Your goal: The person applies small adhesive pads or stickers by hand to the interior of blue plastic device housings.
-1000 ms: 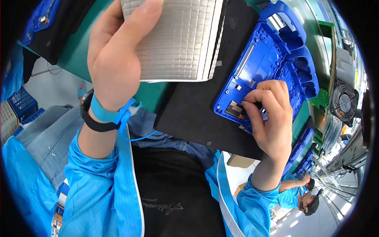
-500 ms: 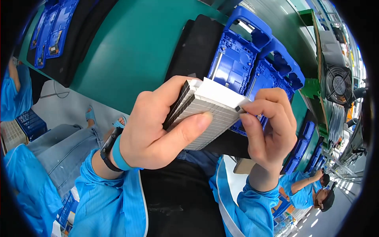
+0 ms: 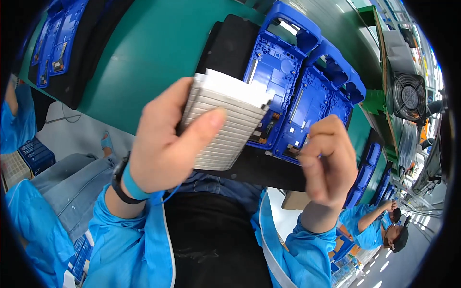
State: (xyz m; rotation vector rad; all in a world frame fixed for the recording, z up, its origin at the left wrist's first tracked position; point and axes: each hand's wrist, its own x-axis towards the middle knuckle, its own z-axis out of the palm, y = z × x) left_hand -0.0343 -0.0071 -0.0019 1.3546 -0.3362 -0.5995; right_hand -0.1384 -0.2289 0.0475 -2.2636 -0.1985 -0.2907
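Observation:
My left hand (image 3: 161, 139) grips a stack of sheets (image 3: 223, 127) with grey strips across the front and a white edge on top. The thumb lies flat over the strips, while the other fingers are hidden behind the stack. To the right, apart from the stack, my right hand (image 3: 331, 161) is closed in a pinch, slightly blurred. What its fingertips hold, if anything, is too small to make out. Behind the hands, blue plastic housings (image 3: 274, 69) with handle-shaped ends lie side by side, with small parts inside them.
The housings rest on a black mat (image 3: 269, 168) over a green tabletop (image 3: 158, 48). More blue housings (image 3: 65, 36) lie at the far left. A black fan (image 3: 409, 98) stands at the right by a shelf. Co-workers sit at the left and far right.
My right hand has come away from the stack's upper corner. The stack and my left hand have shifted left, and the strips now face me more squarely.

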